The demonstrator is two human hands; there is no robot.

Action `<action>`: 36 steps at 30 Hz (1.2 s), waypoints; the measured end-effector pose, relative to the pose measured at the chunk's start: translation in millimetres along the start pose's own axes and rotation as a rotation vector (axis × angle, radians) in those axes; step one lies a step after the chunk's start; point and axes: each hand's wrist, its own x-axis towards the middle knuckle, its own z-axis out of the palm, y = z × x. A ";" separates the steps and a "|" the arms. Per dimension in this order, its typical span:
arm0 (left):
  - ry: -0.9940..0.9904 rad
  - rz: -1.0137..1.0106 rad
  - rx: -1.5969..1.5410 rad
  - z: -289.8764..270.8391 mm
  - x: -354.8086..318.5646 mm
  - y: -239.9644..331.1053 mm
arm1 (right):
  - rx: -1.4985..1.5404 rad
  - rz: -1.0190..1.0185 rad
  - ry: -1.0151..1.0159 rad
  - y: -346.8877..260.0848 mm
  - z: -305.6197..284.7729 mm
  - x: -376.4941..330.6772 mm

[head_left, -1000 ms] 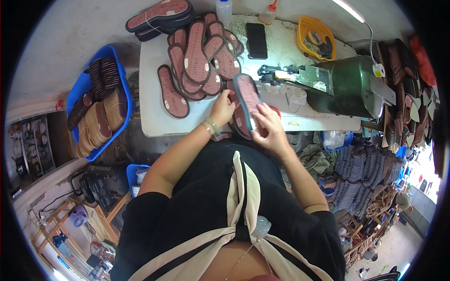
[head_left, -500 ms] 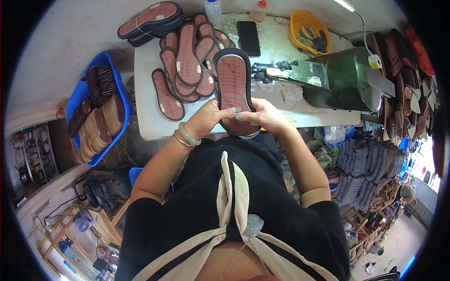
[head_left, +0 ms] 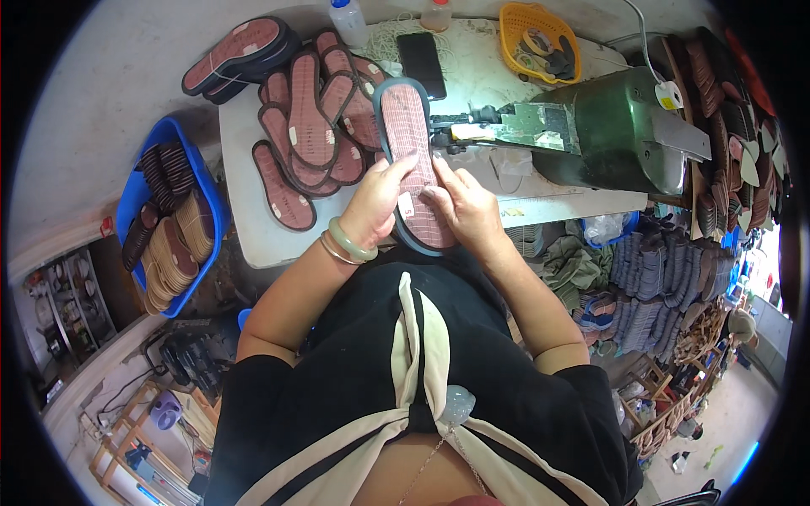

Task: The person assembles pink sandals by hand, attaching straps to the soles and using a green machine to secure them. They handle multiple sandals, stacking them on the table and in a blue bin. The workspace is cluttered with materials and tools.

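Near-left tabletop corner (head_left: pixel 255 246) lies clear of both hands (head_left: pixel 371 202) (head_left: pixel 469 207), which hold a pink sole (head_left: pixel 407 122) (apparently also underneath).

A black short-sleeved top (head_left: pixel 337 405) has cream ties (head_left: pixel 435 325) — a pale green bangle (head_left: pixel 351 245) and grey pendant (head_left: pixel 457 406) show.

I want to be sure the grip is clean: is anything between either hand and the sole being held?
Nothing visible is. The left hand and right hand both touch the pink sole directly; its underside is hidden, so contact there cannot be judged. The pile of soles lies to its left, not between them.
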 end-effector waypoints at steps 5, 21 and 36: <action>0.120 0.763 1.007 5.6 52.1 -2.6 | 0.122 -0.024 0.218 30.8 -15.7 26.6; 0.107 0.417 0.637 4.2 114.4 -3.0 | 1.461 0.589 -0.157 51.0 24.0 -12.7; -0.668 0.031 1.742 36.8 150.9 106.9 | 1.263 0.686 -0.056 31.0 8.2 33.9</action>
